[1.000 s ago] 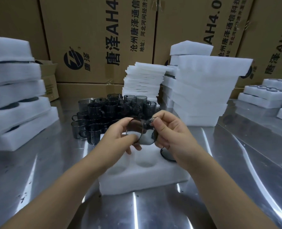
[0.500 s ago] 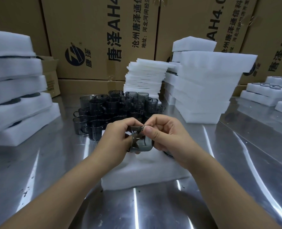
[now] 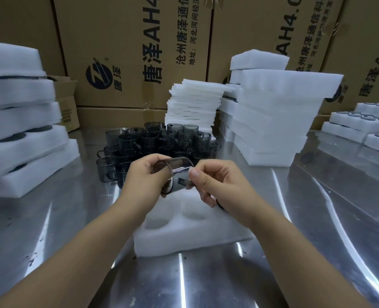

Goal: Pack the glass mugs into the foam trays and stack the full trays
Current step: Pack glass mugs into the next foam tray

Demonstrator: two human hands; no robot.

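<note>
A smoky glass mug [image 3: 177,172] lies tilted on its side in the air above a white foam tray [image 3: 184,236] with round empty pockets. My left hand [image 3: 146,176] grips the mug around its body. My right hand [image 3: 215,181] pinches something small and pale at the mug's side, thumb on top. A dark mug rim shows in the tray's pocket behind my right wrist. Behind the hands stands a cluster of several loose grey mugs [image 3: 153,143] on the steel table [image 3: 73,218].
Stacked foam trays [image 3: 22,134] with mugs in them stand at the left. Thin foam sheets [image 3: 193,103] and empty foam trays [image 3: 270,121] are piled behind. More filled trays [image 3: 361,123] lie far right. Cardboard boxes [image 3: 139,52] wall off the back.
The mug has turned in my hands from base-toward-me to lying sideways, and both hands lifted slightly. My right hand's pinch moved to the mug's side.
</note>
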